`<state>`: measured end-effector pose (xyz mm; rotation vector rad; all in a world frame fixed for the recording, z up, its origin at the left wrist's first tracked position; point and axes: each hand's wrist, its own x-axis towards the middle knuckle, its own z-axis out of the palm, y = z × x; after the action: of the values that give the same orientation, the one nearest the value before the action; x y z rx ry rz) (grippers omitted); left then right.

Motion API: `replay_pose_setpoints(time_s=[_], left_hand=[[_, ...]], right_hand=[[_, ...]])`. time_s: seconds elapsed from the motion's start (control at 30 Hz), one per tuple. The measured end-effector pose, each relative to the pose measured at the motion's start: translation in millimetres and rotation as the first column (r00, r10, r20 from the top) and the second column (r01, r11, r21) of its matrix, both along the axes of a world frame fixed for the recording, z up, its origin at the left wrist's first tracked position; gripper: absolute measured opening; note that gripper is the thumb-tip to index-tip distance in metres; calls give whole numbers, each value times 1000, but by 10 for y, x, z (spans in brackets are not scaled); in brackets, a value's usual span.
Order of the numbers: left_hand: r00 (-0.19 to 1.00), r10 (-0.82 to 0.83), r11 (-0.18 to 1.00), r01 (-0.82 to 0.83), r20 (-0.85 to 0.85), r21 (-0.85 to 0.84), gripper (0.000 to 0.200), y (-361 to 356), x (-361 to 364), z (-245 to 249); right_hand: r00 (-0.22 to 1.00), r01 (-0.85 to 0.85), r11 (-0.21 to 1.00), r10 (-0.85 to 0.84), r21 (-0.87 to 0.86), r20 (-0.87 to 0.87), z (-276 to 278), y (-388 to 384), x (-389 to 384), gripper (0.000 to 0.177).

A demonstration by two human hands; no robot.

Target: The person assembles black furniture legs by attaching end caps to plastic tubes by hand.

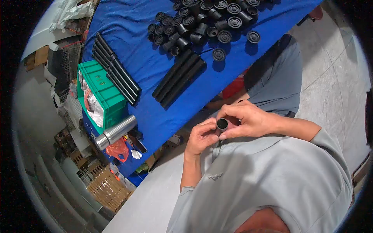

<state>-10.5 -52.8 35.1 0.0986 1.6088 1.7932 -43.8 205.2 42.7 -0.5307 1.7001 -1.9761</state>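
Observation:
My left hand (201,136) and my right hand (246,119) meet in front of my chest, fingers closed round the open end of a dark tube (222,124). The round mouth of the tube faces up toward the camera; its lower part is hidden behind my fingers and shirt. Beyond my hands, thick black tubes (179,79) lie side by side on the blue cloth (155,128). Many round black caps (218,54) and short fittings are heaped farther back.
Long thin black tubes (116,70) lean against a green crate (112,91) holding white bags. Beside it are a steel bottle (115,132), a red plastic bag (117,150) and a phone (139,144). Cartons (108,188) stand at the lower left.

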Motion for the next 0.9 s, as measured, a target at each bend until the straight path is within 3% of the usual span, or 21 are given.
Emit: replay_pose_setpoints(time_s=[0.23,0.33,0.37,0.43,0.47,0.53,0.57,0.6,0.63,0.7,0.73,0.77,0.87,0.9], left_hand=[[994,-103,995,102,-46,-11,46,14,-75,72],[990,-99,995,97,103,23,43,-73,-51,71],[997,-39,992,31,-65,-121,39,-143,42,-12],[970,-31,935,-57,-241,-349,34,92,-81,260],[945,-39,885,-118,-325,-450,32,198,-132,403],[626,-32,796,-456,-780,-398,26,282,-152,489],[611,44,851,-437,-790,-291,23,249,-103,488],[600,119,893,-413,-791,-178,20,208,-54,488],[672,114,936,-320,-732,-149,17,207,-53,488],[910,259,928,-328,-325,-179,25,241,-31,274],[946,311,925,-323,-87,-198,29,287,-38,178],[883,436,876,-461,175,143,47,399,-128,85],[813,524,671,-578,254,463,57,660,-295,122],[852,498,671,-498,164,550,51,529,-277,-96]], right_hand=[[1000,21,998,-20,64,-14,39,-41,-22,37],[998,9,993,-1,120,-68,122,-6,-89,39],[991,-10,991,27,132,-128,101,16,-120,38],[967,-51,986,89,159,-239,4,25,-154,36],[981,26,988,4,152,-196,-2,30,-146,34],[980,178,973,-162,150,-112,-14,27,-122,30],[922,358,933,-349,31,-166,-148,-37,-98,26],[918,305,951,-307,50,249,-9,29,-114,26],[872,328,945,-300,-7,386,13,62,-144,27],[762,383,921,-272,-71,588,74,76,-195,25],[756,358,930,-237,-81,609,101,58,-206,26],[750,333,938,-203,-95,630,123,34,-216,27],[812,226,968,-125,-109,570,91,-69,-189,32],[848,197,979,-143,-53,510,117,-66,-218,32]])
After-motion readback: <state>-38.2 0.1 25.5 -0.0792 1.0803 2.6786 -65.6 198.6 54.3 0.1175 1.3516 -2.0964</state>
